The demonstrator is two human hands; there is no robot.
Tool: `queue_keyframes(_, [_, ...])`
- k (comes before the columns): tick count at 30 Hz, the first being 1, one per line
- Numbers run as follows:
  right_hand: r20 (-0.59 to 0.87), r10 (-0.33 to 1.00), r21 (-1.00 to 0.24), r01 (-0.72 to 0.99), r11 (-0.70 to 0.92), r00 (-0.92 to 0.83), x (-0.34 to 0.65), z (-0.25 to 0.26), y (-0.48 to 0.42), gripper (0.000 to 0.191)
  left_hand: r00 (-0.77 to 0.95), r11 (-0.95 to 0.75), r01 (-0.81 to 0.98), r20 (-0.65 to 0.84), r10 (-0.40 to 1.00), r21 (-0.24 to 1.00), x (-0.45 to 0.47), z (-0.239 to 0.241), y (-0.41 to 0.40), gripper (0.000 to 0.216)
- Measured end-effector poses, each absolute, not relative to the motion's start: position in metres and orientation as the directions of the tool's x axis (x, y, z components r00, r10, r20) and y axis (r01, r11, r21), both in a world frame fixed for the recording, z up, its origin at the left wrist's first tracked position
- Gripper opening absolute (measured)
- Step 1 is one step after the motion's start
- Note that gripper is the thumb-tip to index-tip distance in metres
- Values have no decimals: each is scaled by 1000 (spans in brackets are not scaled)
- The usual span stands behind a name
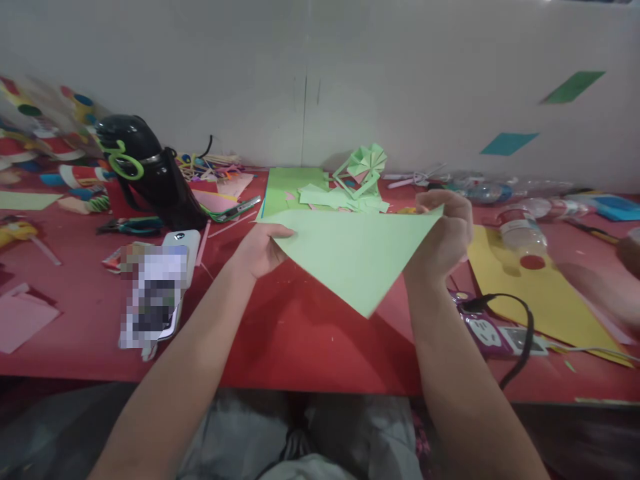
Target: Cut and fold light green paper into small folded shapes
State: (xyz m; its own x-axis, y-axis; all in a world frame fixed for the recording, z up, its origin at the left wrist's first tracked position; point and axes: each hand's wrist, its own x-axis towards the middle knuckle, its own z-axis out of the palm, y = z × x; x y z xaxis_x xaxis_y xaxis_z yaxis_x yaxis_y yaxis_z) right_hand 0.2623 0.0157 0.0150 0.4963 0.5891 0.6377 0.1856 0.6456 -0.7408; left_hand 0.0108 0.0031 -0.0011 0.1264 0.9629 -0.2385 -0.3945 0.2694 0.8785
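Note:
A light green sheet of paper (357, 257) is held up over the red table, one corner pointing down toward me. It looks folded into a triangle, though I cannot tell for certain. My left hand (263, 250) pinches its left corner, thumb on top. At the upper right corner, my right hand (445, 230) is closed on the paper with curled fingers. Behind the sheet stand a folded green paper model (367, 163) and a heap of green paper scraps (330, 197), lying on a green sheet (295, 179).
To the left are a black bottle (150, 170), a phone (155, 293) and pliers (133, 225). A purple power strip (483, 330) with cables, yellow paper (545, 300) and a clear plastic bottle (523, 233) lie on the right. Another person's arm (600, 273) reaches in at the right edge.

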Motion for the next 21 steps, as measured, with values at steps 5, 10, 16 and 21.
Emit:
queue_keyframes(5, [329, 915, -944, 55, 325, 235, 279, 10, 14, 70, 186, 269, -432, -207, 961, 861, 12, 4, -7, 16])
queue_keyframes(10, [145, 989, -967, 217, 134, 36, 284, 8, 18, 96, 128, 203, -433, -163, 978, 878, 7, -6, 7, 18])
queue_keyframes(16, [-158, 982, -980, 136, -144, -99, 275, -2, 25, 43, -250, -41, -184, -7, 968, 982, 4, -31, 28, 42])
queue_keyframes(21, [-166, 979, -934, 338, -117, -120, 268, -11, 21, 35, -281, -224, 104, 245, 928, 969, -1, -45, 35, 51])
